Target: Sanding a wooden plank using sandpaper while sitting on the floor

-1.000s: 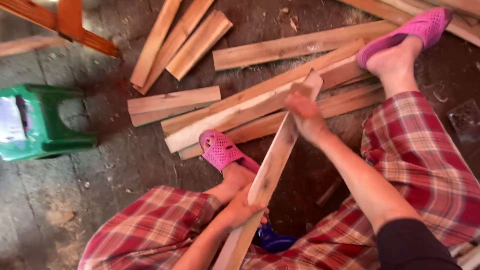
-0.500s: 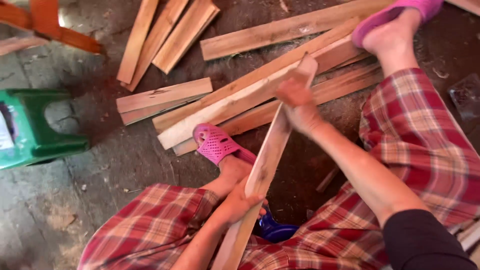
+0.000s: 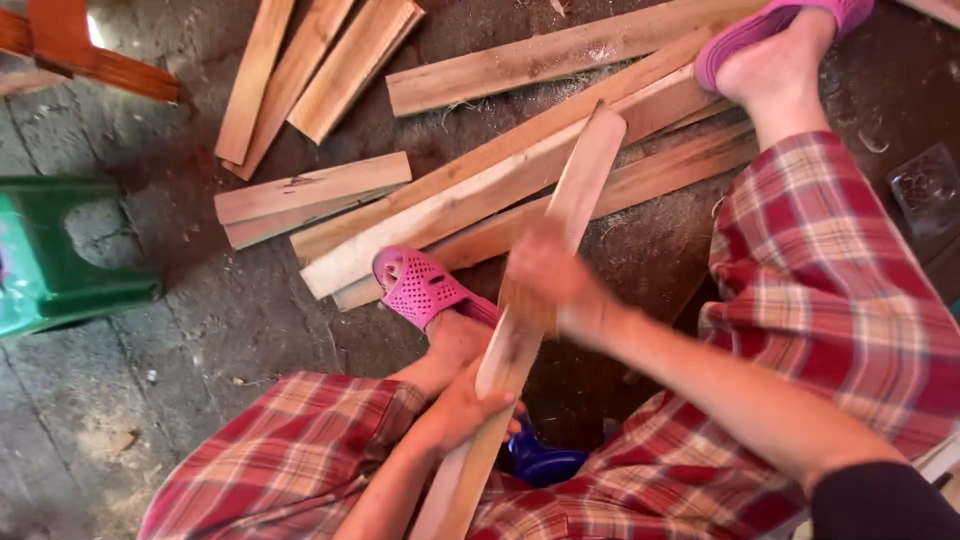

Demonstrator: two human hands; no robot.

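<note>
Wooden slat (image 3: 560, 250): long, pale, running on a slant from lower centre of the frame up to upper centre, top end just above the plank pile. Gripped at two places.

Left hand (image 3: 465, 410): closed around the lower part of the slat, fingers wrapped over its front face, at lower centre of the frame.

Right hand (image 3: 550, 285): at centre of the frame, on the middle of the slat, blurred. Appears closed over the slat's face; exact finger spread not readable through the blur.

Blue object (image 3: 540, 465): just right of the slat's lower part, between the knees, partly hidden; kind not identifiable.

Legs in red plaid trousers (image 3: 850, 300): spread to either side of the slat, filling lower left and right of the frame.

Pink slipper (image 3: 425, 285): on the foot just left of the slat, resting against the edge of the pile. Second pink slipper (image 3: 770, 30): upper right of the frame, on top of the planks.

Planks (image 3: 480, 190): loose pile lying across centre to upper right, behind the slat. Shorter boards (image 3: 310, 70): upper left of centre, fanned out.

Green stool (image 3: 55, 255): left edge of the frame, well apart from the hands.

Floor (image 3: 200, 340): grey, rough, dusted with sawdust.
</note>
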